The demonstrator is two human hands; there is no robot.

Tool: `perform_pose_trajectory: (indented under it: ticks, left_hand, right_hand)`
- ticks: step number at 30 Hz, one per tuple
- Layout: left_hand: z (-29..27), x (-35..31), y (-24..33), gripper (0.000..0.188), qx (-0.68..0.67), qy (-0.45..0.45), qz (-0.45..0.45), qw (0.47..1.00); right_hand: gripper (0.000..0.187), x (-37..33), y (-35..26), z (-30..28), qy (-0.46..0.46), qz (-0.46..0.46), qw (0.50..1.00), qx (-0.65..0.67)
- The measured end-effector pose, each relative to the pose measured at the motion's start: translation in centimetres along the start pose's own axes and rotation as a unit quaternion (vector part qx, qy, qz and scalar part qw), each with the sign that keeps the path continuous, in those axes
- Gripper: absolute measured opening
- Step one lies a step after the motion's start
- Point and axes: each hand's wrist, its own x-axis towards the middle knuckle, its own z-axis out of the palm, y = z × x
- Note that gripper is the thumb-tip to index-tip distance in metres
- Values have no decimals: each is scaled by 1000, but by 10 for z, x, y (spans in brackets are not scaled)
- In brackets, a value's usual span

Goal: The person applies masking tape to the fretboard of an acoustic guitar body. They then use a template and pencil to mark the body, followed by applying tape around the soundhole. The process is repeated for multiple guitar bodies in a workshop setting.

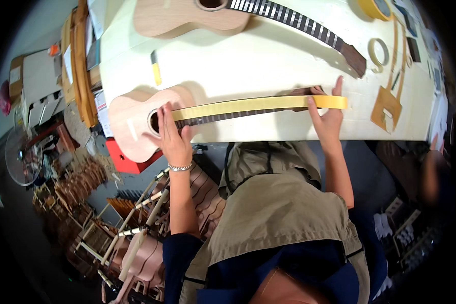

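Note:
A small unfinished ukulele-shaped guitar (133, 124) of pale wood lies on the white table with its neck pointing right. A strip of yellow masking tape (238, 105) stretches along its dark fretted neck (233, 117), from the soundhole end toward the headstock. My left hand (175, 142) lies over the body beside the soundhole, fingers straight and together, touching the strip's left end. At the other end my right hand (330, 119) grips the tape roll (341, 103), thumb and fingers around it, index finger raised. The roll partly hides the headstock.
A second pale guitar (187, 17) lies at the far side. On the table (268, 55) are a yellow-handled cutter (156, 68), more tape rolls (378, 53) and a tan flat-headed tool (386, 109). Racked guitar bodies (144, 258) stand low left; another person's arm (430, 172) shows at right.

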Motion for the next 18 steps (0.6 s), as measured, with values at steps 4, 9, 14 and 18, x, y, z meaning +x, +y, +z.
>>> perform_pose_trajectory:
  ticks: [4,9,14,18]
  left_hand:
    - [-1,-1,10,64,56,-63,-6,996]
    - [6,-4,68,80,75,-140,4,987]
    - [28,11,189,85,-154,-196,135,959]
    - [42,90,116,59,-61,-25,202,977]
  right_hand:
    - [84,-1,2,4,29,11,999,-19]
    - [79,-2,11,12,54,-85,988,-114]
    - [66,-11,29,40,50,-96,992,-65]
    - [58,-13,30,45,60,-71,995,-21]
